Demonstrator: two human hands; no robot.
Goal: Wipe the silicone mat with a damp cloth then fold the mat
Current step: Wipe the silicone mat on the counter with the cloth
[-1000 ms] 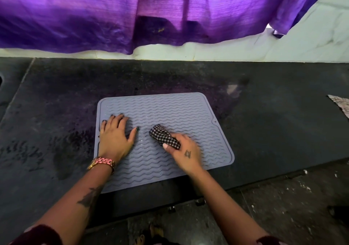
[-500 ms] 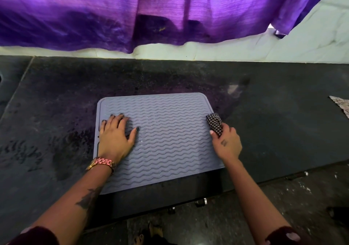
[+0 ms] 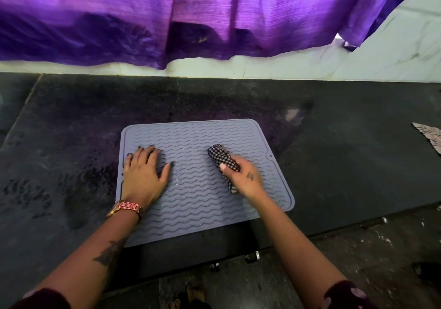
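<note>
The right hand (image 3: 245, 177) grips a bunched checked cloth (image 3: 223, 163), fingers and thumb curled round it, and holds it down on the right half of the silicone mat (image 3: 195, 189); one end of the cloth juts out past the thumb toward the far edge, and a short end shows below the heel of the hand. The left hand (image 3: 144, 174) lies flat on the left part of the mat, palm down, fingers straight and a little spread, thumb pointing toward the cloth, the two hands well apart with bare ribbed mat between them. The mat lies unfolded on the dark desk (image 3: 346, 153), its near edge close to the desk's front edge. The left forearm covers the mat's near left corner, and the right wrist hides part of its near right side. How wet the cloth is cannot be told, and its folds blur inside the hand. The mat is grey-blue, rectangular with rounded corners, a raised rim and rows of wavy ridges, with a small hole near the right edge. The desk is dark speckled stone with patchy marks to the left. A pink-gold link watch (image 3: 126, 208) sits on the left wrist. A purple curtain (image 3: 191, 15) hangs above the pale tiled wall, and a patterned rag (image 3: 430, 137) is cut off at the right border.
</note>
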